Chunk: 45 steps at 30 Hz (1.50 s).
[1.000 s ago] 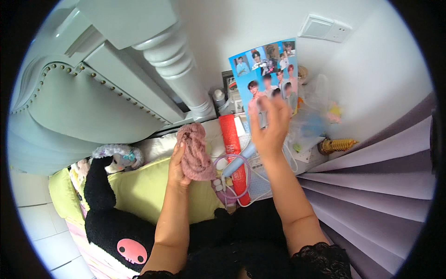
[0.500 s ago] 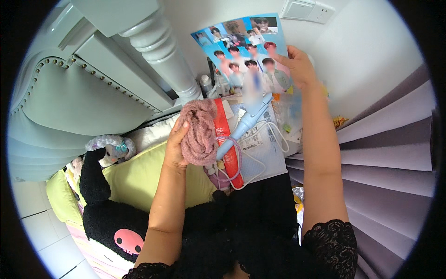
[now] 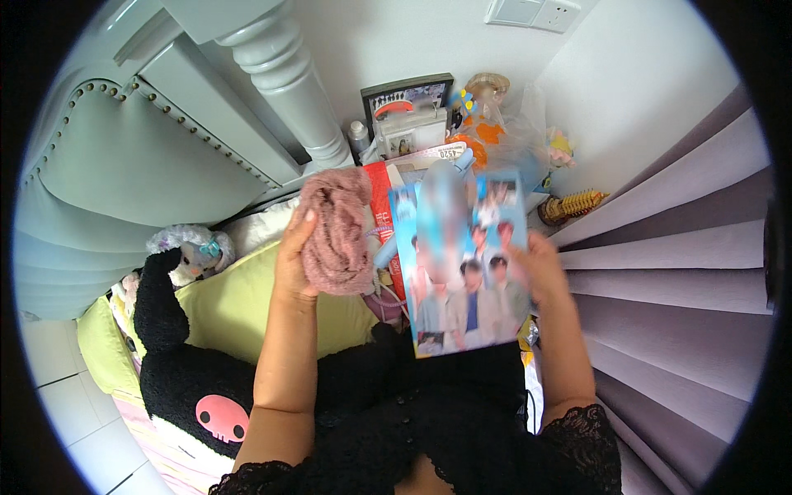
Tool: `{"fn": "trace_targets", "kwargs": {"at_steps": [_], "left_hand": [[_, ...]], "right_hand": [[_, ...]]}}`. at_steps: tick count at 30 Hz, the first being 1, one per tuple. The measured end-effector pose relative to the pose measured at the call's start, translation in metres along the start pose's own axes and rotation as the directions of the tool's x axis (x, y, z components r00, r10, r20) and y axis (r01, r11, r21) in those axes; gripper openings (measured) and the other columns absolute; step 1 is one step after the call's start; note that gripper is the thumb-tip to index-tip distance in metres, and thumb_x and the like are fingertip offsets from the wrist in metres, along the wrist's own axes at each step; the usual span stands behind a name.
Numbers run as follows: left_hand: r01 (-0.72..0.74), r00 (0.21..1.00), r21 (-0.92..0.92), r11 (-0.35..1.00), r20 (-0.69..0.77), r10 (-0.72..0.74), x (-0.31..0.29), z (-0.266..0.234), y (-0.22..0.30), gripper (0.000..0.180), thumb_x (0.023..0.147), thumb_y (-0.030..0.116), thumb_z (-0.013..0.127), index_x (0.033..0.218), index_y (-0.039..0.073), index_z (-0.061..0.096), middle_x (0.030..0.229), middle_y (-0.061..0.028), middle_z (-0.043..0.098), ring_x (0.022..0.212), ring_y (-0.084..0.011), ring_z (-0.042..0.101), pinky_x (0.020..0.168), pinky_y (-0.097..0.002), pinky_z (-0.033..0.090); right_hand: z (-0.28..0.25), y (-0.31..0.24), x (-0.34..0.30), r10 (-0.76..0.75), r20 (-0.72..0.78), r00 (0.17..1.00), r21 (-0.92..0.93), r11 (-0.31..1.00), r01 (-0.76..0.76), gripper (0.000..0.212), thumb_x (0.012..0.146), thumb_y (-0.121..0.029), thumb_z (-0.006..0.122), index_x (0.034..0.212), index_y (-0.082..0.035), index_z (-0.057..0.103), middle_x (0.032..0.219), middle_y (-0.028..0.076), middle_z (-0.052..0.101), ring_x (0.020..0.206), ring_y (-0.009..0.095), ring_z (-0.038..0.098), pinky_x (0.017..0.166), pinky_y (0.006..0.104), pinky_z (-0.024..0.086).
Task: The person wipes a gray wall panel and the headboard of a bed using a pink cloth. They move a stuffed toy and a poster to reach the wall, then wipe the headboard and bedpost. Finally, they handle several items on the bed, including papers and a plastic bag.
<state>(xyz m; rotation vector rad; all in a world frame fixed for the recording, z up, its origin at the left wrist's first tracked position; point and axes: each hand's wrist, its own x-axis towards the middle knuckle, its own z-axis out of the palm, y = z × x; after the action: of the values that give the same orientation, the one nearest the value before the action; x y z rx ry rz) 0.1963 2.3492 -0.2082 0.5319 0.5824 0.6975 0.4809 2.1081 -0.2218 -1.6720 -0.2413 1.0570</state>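
My left hand (image 3: 294, 262) is closed round a bundled pink fuzzy cloth (image 3: 337, 231), thumb on its front. The fingers behind the cloth are hidden. In my right hand (image 3: 544, 268) is a glossy poster sheet (image 3: 474, 297) with printed pictures of people on a blue ground, gripped by its right edge. The sheet hangs tilted in front of my body, and the hand is slightly blurred. Behind cloth and sheet lie a red packet (image 3: 379, 194) and a light blue wand-like appliance (image 3: 384, 252), both mostly covered.
A framed picture (image 3: 421, 85), a small bottle (image 3: 359, 137) and a clear plastic bag (image 3: 521, 132) stand against the wall. Right of them lies a golden-bristled brush (image 3: 573, 206) by the lilac curtain (image 3: 676, 223). At left are a green pillow (image 3: 256, 309) and a black plush toy (image 3: 186, 379).
My right hand has brought the poster down and toward my body, uncovering the framed picture by the wall. The pink cloth stays in my left hand, shifted slightly left.
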Motion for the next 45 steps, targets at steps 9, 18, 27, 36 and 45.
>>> {"fn": "trace_targets", "kwargs": {"at_steps": [9, 18, 27, 36, 45], "left_hand": [[0.172, 0.982, -0.038, 0.984, -0.073, -0.174, 0.002, 0.013, -0.04, 0.049, 0.089, 0.019, 0.059, 0.132, 0.003, 0.044, 0.118, -0.0149, 0.06, 0.103, -0.0266, 0.062, 0.09, -0.0401, 0.052], [0.055, 0.991, -0.028, 0.998, -0.123, -0.058, 0.004, -0.004, -0.016, 0.044, 0.09, 0.025, 0.058, 0.127, 0.003, 0.049, 0.114, -0.013, 0.063, 0.099, -0.0265, 0.063, 0.087, -0.04, 0.053], [0.074, 0.994, -0.023, 0.997, -0.081, -0.075, -0.003, 0.0, -0.009, 0.045, 0.09, 0.026, 0.057, 0.126, 0.002, 0.049, 0.114, -0.0142, 0.062, 0.1, -0.0274, 0.063, 0.085, -0.0425, 0.054], [0.056, 0.99, -0.018, 0.998, -0.125, -0.058, 0.003, -0.004, -0.013, 0.045, 0.09, 0.025, 0.058, 0.127, 0.001, 0.048, 0.116, -0.0145, 0.062, 0.103, -0.0282, 0.062, 0.088, -0.0429, 0.053], [-0.003, 0.996, -0.022, 1.0, -0.095, 0.001, 0.002, -0.003, -0.01, 0.043, 0.09, 0.024, 0.057, 0.127, 0.003, 0.049, 0.115, -0.0133, 0.062, 0.101, -0.0272, 0.062, 0.088, -0.0418, 0.052]], "right_hand": [[-0.037, 0.102, -0.024, 0.146, -0.017, 0.989, 0.083, 0.986, -0.144, 0.026, 0.087, -0.004, 0.064, 0.112, 0.0, 0.06, 0.102, 0.005, 0.065, 0.091, 0.014, 0.061, 0.082, 0.029, 0.048], [0.005, 0.035, 0.011, -0.078, 0.094, 0.993, 0.217, 0.975, 0.056, 0.03, 0.085, -0.007, 0.067, 0.113, 0.002, 0.06, 0.098, 0.007, 0.066, 0.083, 0.014, 0.064, 0.073, 0.028, 0.053], [0.083, 0.108, 0.086, -0.387, -0.069, 0.919, -0.427, 0.844, 0.324, 0.042, 0.085, -0.025, 0.071, 0.113, 0.003, 0.059, 0.106, 0.012, 0.063, 0.087, 0.022, 0.064, 0.076, 0.0329, 0.051], [0.118, 0.063, 0.073, 0.149, 0.401, 0.904, 0.482, 0.805, -0.346, 0.038, 0.083, -0.023, 0.064, 0.111, 0.002, 0.059, 0.099, 0.015, 0.065, 0.088, 0.025, 0.066, 0.07, 0.0386, 0.055], [0.126, 0.065, 0.135, 0.315, 0.498, 0.808, 0.338, 0.787, -0.515, 0.038, 0.083, -0.021, 0.056, 0.115, -0.001, 0.058, 0.107, 0.017, 0.064, 0.094, 0.032, 0.064, 0.083, 0.0484, 0.051]]}}
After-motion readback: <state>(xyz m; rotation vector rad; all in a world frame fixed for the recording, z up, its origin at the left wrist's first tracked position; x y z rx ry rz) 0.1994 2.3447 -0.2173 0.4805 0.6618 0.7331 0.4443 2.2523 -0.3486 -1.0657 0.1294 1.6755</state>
